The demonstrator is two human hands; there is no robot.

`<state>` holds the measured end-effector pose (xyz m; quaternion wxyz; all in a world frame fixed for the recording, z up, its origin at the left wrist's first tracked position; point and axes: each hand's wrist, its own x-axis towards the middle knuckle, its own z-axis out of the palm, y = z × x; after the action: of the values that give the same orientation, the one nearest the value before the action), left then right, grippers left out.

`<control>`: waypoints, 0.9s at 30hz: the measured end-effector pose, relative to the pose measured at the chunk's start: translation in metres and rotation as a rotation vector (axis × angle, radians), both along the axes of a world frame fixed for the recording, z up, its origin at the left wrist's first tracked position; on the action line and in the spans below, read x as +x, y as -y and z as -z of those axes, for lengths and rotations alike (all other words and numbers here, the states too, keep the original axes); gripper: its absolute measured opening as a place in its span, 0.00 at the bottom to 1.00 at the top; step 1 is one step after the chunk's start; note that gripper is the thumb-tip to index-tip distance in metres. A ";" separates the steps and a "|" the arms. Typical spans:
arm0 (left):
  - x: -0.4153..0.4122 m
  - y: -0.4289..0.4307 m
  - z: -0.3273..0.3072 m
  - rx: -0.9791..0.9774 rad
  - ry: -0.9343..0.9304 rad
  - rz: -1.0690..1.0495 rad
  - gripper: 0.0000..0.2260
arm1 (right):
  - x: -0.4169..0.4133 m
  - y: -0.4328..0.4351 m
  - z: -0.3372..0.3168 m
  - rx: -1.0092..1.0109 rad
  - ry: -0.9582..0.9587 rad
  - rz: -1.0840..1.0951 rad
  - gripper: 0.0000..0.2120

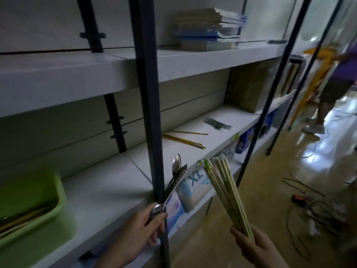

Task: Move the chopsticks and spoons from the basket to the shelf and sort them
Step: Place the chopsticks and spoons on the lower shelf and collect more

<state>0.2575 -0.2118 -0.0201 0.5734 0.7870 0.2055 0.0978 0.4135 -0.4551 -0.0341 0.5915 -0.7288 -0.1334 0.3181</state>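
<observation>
My left hand (143,227) grips a bunch of metal spoons (173,182) that point up past the dark shelf post. My right hand (255,246) grips a bundle of pale chopsticks (224,192), fanned upward in front of the shelf edge. A green basket (31,202) sits at the left end of the white shelf (108,190), with some chopsticks still lying inside it. Farther right on the same shelf lie yellow chopsticks (183,140) and a small pile of dark chopsticks (217,123).
A dark vertical post (148,113) stands right before the shelf. Stacked books (208,29) lie on the shelf above, packaged goods (193,186) on the level below. A person (334,82) with a yellow ladder stands at the right; cables (309,202) litter the floor.
</observation>
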 end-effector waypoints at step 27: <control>0.262 -0.084 -0.006 0.000 0.018 -0.351 0.06 | 0.298 -0.163 0.002 -0.233 0.304 -0.288 0.05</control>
<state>0.5200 -0.1278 -0.0142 0.5493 0.7382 0.3346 0.2033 0.7114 -0.2919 -0.0365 0.4249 -0.8051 -0.2858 0.2994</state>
